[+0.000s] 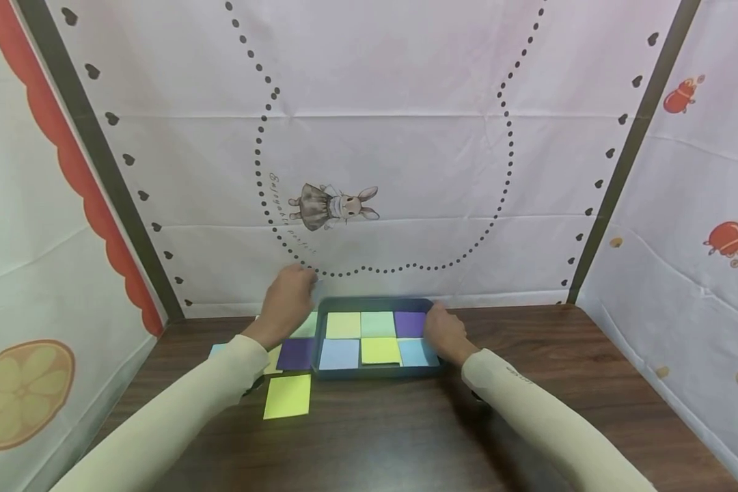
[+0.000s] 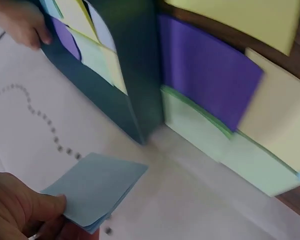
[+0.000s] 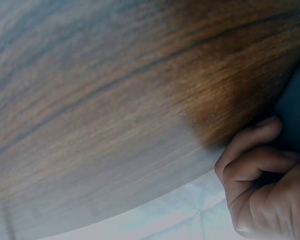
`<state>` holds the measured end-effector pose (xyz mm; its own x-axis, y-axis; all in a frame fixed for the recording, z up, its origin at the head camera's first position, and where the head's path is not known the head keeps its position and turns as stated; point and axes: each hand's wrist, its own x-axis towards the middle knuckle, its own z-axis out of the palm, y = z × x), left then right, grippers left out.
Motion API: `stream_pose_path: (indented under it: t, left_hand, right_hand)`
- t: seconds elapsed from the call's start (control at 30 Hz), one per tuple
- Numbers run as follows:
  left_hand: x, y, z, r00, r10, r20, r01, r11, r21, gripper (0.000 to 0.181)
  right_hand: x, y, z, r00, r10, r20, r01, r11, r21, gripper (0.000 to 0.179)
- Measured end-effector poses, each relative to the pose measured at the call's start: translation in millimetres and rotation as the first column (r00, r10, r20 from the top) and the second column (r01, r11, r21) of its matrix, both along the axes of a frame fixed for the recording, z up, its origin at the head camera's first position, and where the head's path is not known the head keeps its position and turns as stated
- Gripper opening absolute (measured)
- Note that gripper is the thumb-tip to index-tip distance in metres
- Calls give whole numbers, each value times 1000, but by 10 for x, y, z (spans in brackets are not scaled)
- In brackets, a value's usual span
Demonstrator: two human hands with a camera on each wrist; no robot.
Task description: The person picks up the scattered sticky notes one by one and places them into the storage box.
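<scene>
My left hand [image 1: 285, 307] is raised at the far left corner of a dark blue-green tray [image 1: 375, 302]. It pinches a thin pad of light blue sticky notes [image 2: 97, 187] between thumb and fingers. At the tray's right end, my right hand [image 1: 447, 335] grips the side wall with curled fingers [image 3: 255, 162]. Two rows of square note pads lie inside the tray: pale yellow [image 1: 343, 325], mint [image 1: 378, 324] and purple [image 1: 409, 324] at the back, with periwinkle [image 1: 339, 354], bright yellow [image 1: 380, 350] and sky blue [image 1: 418, 352] in front.
Left of the tray lie more note pads, among them purple [image 1: 296, 354], mint [image 2: 195, 120] and cream [image 2: 277, 115], partly behind my left arm. A bright yellow pad [image 1: 288, 396] lies nearer me on the wooden table [image 1: 375, 437]. A printed white cloth [image 1: 406, 171] hangs right behind the tray.
</scene>
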<state>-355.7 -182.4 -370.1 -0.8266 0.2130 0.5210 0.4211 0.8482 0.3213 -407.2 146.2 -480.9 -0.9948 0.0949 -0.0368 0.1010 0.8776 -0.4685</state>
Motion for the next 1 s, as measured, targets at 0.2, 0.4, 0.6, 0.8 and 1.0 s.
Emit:
stream_pose_path:
  t: [0.2, 0.4, 0.6, 0.8, 1.0]
  left_hand:
    - [21, 289, -133, 992, -89, -87, 79, 990, -120, 26]
    - [-32, 419, -341, 983, -154, -100, 121, 954, -275, 26]
    - [-146, 442, -473, 967, -219, -129, 145, 892, -427, 20]
    - [-228, 422, -598, 952, -269, -148, 139, 807, -574, 11]
    - [-206, 410, -674, 951, -296, -87, 189, 781, -595, 8]
  right_hand:
    - [117, -44, 78, 999, -33, 19, 33, 999, -14, 36]
    - [16, -18, 18, 998, -47, 35, 47, 999, 12, 28]
    - [-378, 146, -392, 1000, -12, 8, 12, 999, 35, 31]
    - [-454, 168, -467, 1000, 19, -1, -19, 998, 63, 35]
    - [-398, 117, -428, 999, 9, -39, -6, 998, 59, 34]
